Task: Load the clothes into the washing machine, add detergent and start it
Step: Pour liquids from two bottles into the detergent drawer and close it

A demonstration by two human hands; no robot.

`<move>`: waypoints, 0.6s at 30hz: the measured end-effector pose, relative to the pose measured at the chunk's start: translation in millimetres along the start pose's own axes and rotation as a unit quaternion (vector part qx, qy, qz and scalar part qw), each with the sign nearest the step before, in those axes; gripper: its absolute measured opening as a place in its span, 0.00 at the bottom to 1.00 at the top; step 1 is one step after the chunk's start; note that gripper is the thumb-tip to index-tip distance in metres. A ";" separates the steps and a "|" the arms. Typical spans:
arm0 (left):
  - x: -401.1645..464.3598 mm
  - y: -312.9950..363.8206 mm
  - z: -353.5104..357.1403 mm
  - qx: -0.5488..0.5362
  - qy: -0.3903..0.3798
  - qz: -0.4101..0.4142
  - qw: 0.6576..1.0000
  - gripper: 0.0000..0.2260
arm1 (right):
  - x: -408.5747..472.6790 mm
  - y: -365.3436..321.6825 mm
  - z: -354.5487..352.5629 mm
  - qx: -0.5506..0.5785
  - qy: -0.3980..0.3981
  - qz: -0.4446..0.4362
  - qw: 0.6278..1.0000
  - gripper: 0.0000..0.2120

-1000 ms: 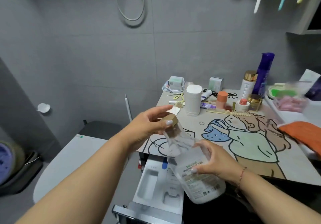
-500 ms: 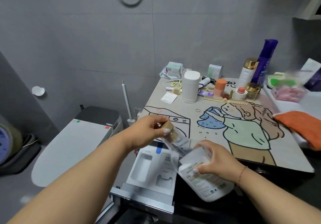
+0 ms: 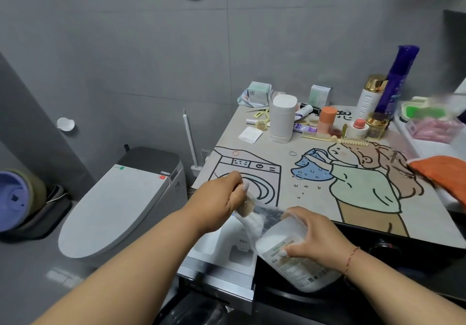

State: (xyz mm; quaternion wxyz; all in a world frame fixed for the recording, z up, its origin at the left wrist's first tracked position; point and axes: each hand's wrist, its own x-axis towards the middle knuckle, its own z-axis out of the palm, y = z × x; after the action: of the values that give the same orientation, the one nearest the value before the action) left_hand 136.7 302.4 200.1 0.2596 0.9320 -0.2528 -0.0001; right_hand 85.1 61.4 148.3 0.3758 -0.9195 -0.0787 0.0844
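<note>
A: Why is the detergent bottle (image 3: 290, 246) tipped over like that?

B: The right hand (image 3: 315, 236) is wrapped round its body and leans it neck-down to the left, so the mouth sits over the open detergent drawer (image 3: 227, 251) pulled out of the washing machine (image 3: 290, 299). The left hand (image 3: 219, 198) pinches the tan cap (image 3: 245, 207) at the neck, probably to twist it off before pouring

A: So nothing poured yet?

B: I'd judge not; the cap looks on, and I see no stream

A: What changed from a second ago?

B: The bottle has swung from nearly upright to steeply tilted and dropped lower toward the drawer, both hands keeping their grip. The view shifted too, so more of the cartoon mat (image 3: 315, 180) and the toilet (image 3: 113, 211) beside the machine shows
</note>
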 end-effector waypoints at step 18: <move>-6.4 -22.5 3.8 -0.248 -0.166 -0.061 0.952 0.21 | -12.0 22.7 -0.7 -0.080 0.004 0.020 0.997 0.28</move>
State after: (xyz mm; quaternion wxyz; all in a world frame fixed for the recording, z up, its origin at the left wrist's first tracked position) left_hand 141.3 320.2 185.1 0.4362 0.8389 -0.2269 -0.2336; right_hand 75.4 42.4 134.0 0.2992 -0.9484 -0.0654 0.0819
